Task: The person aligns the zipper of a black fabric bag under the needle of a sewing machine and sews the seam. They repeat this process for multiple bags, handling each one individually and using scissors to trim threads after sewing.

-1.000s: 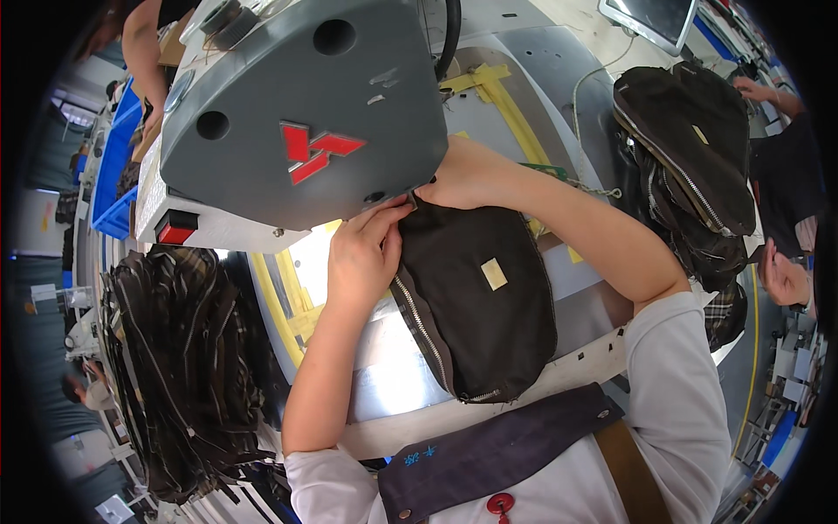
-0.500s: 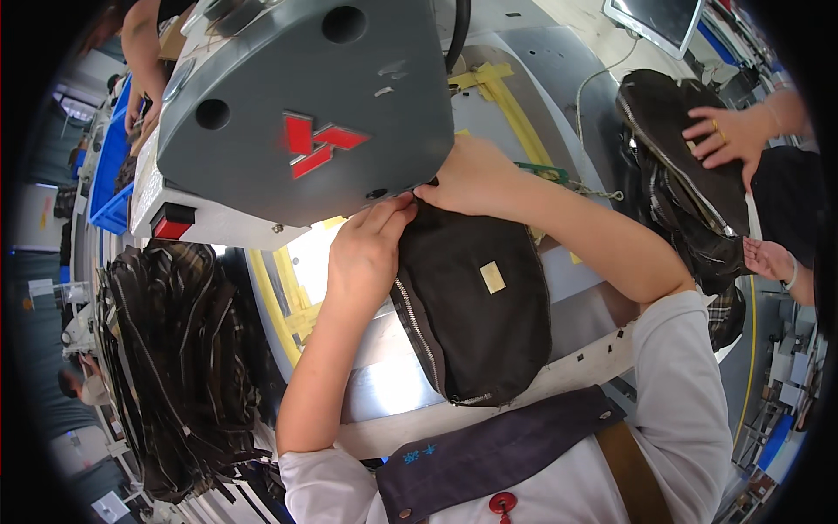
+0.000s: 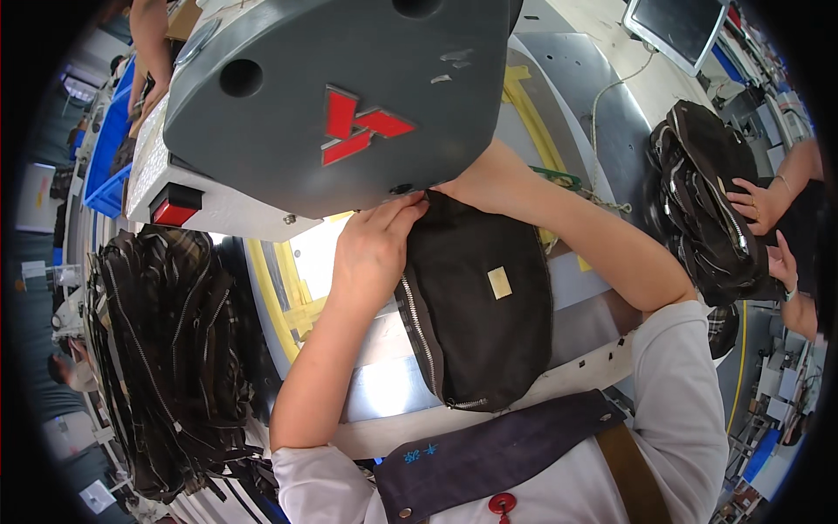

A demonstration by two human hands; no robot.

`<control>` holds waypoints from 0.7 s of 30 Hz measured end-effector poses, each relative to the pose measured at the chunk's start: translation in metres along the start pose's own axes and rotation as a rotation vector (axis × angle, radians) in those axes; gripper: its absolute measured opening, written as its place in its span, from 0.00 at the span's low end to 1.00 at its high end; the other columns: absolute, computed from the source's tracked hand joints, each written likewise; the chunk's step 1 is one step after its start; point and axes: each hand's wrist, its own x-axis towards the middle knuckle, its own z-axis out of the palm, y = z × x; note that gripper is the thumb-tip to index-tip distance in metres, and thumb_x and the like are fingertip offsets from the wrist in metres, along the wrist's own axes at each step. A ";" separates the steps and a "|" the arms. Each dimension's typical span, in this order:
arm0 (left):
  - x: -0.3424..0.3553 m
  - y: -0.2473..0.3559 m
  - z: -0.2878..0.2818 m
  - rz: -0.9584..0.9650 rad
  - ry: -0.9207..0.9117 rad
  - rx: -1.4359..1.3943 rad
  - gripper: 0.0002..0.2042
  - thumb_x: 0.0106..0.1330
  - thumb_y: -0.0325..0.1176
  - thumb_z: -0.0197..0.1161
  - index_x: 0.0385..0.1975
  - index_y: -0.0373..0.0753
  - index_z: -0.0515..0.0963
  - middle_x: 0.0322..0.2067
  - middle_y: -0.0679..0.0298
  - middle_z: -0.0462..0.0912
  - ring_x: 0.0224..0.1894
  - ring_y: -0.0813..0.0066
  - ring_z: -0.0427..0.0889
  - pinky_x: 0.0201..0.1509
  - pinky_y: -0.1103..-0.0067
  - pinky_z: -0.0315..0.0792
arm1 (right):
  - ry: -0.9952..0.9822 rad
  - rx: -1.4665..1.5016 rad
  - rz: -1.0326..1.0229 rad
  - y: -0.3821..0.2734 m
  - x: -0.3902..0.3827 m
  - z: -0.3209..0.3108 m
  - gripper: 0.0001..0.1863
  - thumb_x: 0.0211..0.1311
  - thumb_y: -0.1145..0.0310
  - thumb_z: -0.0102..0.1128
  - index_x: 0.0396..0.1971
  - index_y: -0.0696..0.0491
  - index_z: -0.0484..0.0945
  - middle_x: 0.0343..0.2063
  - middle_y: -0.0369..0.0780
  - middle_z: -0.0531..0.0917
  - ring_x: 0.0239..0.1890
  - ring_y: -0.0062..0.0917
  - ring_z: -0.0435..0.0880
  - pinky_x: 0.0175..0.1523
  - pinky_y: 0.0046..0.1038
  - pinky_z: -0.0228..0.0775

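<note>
A black fabric bag piece (image 3: 476, 341) with a curved silver zipper along its left side and a small pale patch lies on the metal work plate (image 3: 380, 384) with yellow tape strips. Its upper end sits at the lower edge of a grey machine head (image 3: 253, 122) bearing a red emblem. My left hand (image 3: 380, 240) grips the bag's upper left edge, fingers pressed together near that housing. My right hand (image 3: 480, 179) holds the same end from the right, its fingertips partly hidden by the housing.
Piles of similar bags stand left (image 3: 166, 349) and right (image 3: 698, 192). A co-worker's hands (image 3: 759, 205) rest at the right pile; another person's arm (image 3: 153, 48) is beside blue bins (image 3: 109, 175) at upper left. A switch box (image 3: 179, 205) and monitor (image 3: 676, 31) are also present.
The co-worker's hands moved onto and beside the right pile, which shifted down and right. My hands still hold the bag, with little movement. The machine appears shifted rightward in view.
</note>
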 end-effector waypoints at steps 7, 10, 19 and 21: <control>0.003 0.005 -0.006 0.001 -0.051 0.046 0.13 0.53 0.17 0.59 0.38 0.36 0.81 0.43 0.61 0.82 0.45 0.61 0.81 0.49 0.70 0.76 | 0.085 -0.129 -0.054 -0.007 -0.011 0.001 0.07 0.53 0.66 0.63 0.27 0.54 0.78 0.26 0.40 0.82 0.34 0.35 0.82 0.39 0.35 0.73; 0.003 0.016 -0.010 -0.020 -0.073 0.054 0.15 0.54 0.21 0.60 0.42 0.37 0.80 0.45 0.61 0.81 0.46 0.61 0.80 0.50 0.70 0.75 | 0.098 -0.170 -0.044 -0.017 -0.015 -0.001 0.08 0.53 0.66 0.63 0.28 0.53 0.76 0.27 0.39 0.82 0.34 0.34 0.82 0.38 0.35 0.73; -0.001 0.013 -0.007 0.016 -0.034 0.068 0.17 0.54 0.26 0.61 0.46 0.39 0.79 0.45 0.64 0.79 0.47 0.64 0.78 0.49 0.70 0.73 | 0.049 -0.005 -0.107 -0.007 -0.006 -0.010 0.12 0.49 0.66 0.67 0.34 0.53 0.79 0.35 0.41 0.82 0.38 0.36 0.81 0.43 0.36 0.72; -0.001 0.011 -0.007 0.008 -0.013 0.047 0.17 0.53 0.26 0.62 0.45 0.39 0.79 0.45 0.64 0.79 0.47 0.64 0.79 0.48 0.70 0.73 | -0.006 0.173 -0.085 -0.015 -0.005 -0.015 0.14 0.49 0.66 0.68 0.36 0.53 0.81 0.37 0.42 0.82 0.39 0.39 0.80 0.45 0.36 0.72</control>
